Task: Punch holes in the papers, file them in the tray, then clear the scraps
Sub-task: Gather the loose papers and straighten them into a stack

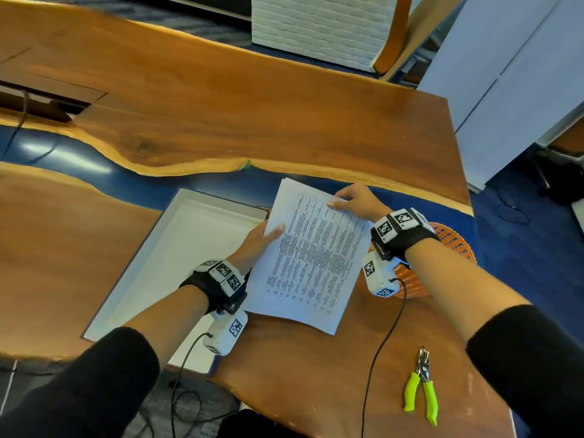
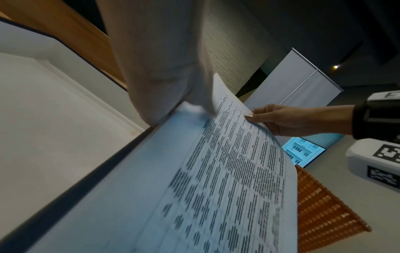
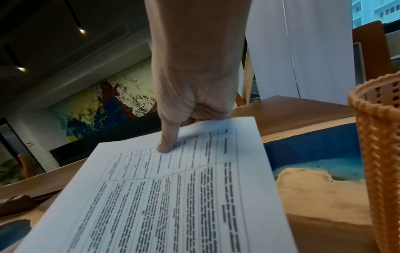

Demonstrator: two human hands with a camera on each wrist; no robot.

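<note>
The left grip (image 1: 257,245) pinches the papers' (image 1: 311,257) left edge, thumb on top. The right grip (image 1: 354,200) pinches their far right corner, thumb on the print and fingers curled beneath. The papers hang tilted above the bench (image 1: 221,121), just right of the white tray (image 1: 177,245), their left edge over its rim. An orange basket (image 1: 455,245) stands beside the right wrist. A green-handled punch (image 1: 422,387) lies nearer on the bench, well apart from the papers.

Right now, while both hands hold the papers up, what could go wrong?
The papers are pinched only at two edges by the left hand and right hand, so loose sheets might slide apart or bend. They hang past the white tray rim and could catch on it. The hole punch lies near the table's edge and could be knocked off.
</note>
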